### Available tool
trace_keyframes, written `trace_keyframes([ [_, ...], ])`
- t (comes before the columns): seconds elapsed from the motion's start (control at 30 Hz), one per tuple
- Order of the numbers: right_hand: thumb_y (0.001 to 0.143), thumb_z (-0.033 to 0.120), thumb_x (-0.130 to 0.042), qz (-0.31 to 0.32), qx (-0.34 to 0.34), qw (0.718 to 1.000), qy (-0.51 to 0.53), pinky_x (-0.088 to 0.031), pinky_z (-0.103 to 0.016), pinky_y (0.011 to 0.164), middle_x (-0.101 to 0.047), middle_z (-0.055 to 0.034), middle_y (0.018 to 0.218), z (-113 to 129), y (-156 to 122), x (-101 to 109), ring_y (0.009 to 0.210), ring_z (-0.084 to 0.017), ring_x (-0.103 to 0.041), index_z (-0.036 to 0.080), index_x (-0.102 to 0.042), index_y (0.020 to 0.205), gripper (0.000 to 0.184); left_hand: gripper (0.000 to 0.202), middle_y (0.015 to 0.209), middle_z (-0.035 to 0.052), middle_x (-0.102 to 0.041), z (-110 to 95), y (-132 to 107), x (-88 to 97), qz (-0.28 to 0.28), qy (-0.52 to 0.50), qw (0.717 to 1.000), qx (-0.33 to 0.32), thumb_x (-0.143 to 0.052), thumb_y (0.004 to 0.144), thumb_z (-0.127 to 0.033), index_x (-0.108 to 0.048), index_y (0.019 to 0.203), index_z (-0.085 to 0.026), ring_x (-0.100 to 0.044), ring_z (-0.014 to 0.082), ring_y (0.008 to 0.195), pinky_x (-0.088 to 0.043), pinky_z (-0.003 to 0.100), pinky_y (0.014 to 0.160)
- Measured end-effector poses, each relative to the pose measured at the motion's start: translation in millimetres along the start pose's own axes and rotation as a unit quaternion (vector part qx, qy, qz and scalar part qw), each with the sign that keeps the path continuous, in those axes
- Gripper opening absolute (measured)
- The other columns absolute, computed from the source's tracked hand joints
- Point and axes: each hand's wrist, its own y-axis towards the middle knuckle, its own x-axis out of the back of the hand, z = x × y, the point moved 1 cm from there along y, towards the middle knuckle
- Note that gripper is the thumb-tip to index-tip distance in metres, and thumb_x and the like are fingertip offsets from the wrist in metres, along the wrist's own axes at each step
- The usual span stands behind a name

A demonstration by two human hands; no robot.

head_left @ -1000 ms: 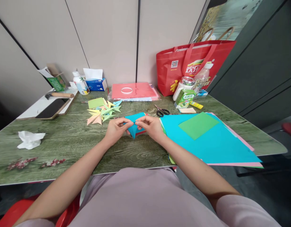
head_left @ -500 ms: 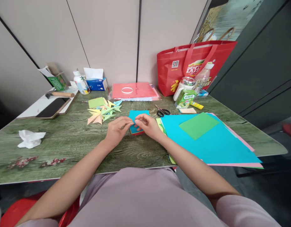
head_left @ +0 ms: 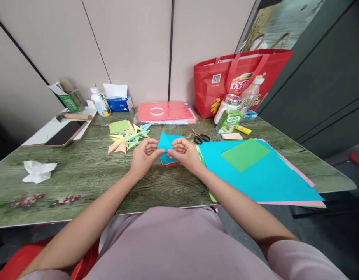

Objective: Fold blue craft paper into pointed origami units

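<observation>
I hold the folded blue paper (head_left: pixel 165 142) up in front of me, its sharp point facing away, pinched at both sides

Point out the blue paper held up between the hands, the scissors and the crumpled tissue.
Blue paper (head_left: pixel 165 141): head view, middle of its raised, pointed piece.
Scissors (head_left: pixel 200 136): head view, where the blades meet the black handles.
Crumpled tissue (head_left: pixel 38 172): head view, middle of its white bunched surface.

Head camera: on the wearer's head, facing forward and down
Shirt (head_left: pixel 173 245): nearest, bottom edge
Table (head_left: pixel 88 171): close below
Wall (head_left: pixel 129 42): beyond, at top
</observation>
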Motion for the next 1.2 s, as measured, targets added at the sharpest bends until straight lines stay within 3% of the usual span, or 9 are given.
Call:
trace_keyframes([
  [0.13,0.056,0.036,-0.075,0.003,0.011,0.999,-0.029,-0.051,-0.024,0.056,-0.057,0.0036,0.071,-1.2,-1.3,-0.1,0.059,-0.009,-0.057,0.020,-0.047,0.086,0.044,0.046,0.067,0.0012,-0.067,0.4,0.9,-1.7,0.018,-0.101,0.991,0.088,-0.074,0.059,-0.033,-0.054,0.095,-0.014,-0.065,0.0177,0.058,-0.054,0.030,0.055],
  [0.3,0.062,0.035,-0.071,-0.001,0.029,0.997,-0.074,-0.049,-0.024,0.059,-0.057,0.0010,0.073,-2.8,-2.0,-1.3,0.066,-0.010,-0.056,0.018,-0.053,0.084,0.033,0.031,0.064,0.0042,-0.068,0.7,1.2,-1.4,0.030,-0.127,0.986,0.107,-0.076,0.056,-0.031,-0.062,0.075,-0.010,-0.064,0.0174,0.055,-0.054,0.030,0.054],
  [0.67,0.062,0.036,-0.070,-0.001,0.011,0.997,-0.079,-0.042,-0.022,0.051,-0.056,0.0035,0.063,-2.8,-0.9,-1.5,0.052,-0.008,-0.050,0.017,-0.054,0.069,0.025,0.028,0.065,0.0051,-0.069,-0.8,-0.6,-2.7,0.080,-0.144,0.973,0.160,-0.077,0.056,-0.030,-0.065,0.071,-0.010,-0.066,0.0186,0.056,-0.055,0.032,0.056],
  [0.9,0.059,0.037,-0.072,-0.001,-0.012,0.998,-0.054,-0.045,-0.023,0.052,-0.059,0.0032,0.062,-1.4,-1.5,-3.3,0.051,-0.008,-0.053,0.018,-0.056,0.068,0.027,0.026,0.062,0.0032,-0.068,2.3,-0.7,-2.7,0.081,-0.142,0.974,0.158,-0.075,0.058,-0.033,-0.065,0.067,-0.011,-0.065,0.0176,0.054,-0.056,0.032,0.057],
  [1.2,0.069,0.038,-0.065,0.009,-0.006,0.998,-0.060,-0.051,-0.024,0.055,-0.060,0.0022,0.063,0.8,-4.6,-2.8,0.056,-0.010,-0.058,0.018,-0.056,0.066,0.022,0.026,0.064,0.0028,-0.068,4.0,-1.5,-2.0,0.104,-0.123,0.978,0.134,-0.072,0.062,-0.035,-0.063,0.069,-0.012,-0.066,0.0195,0.058,-0.056,0.032,0.057],
])
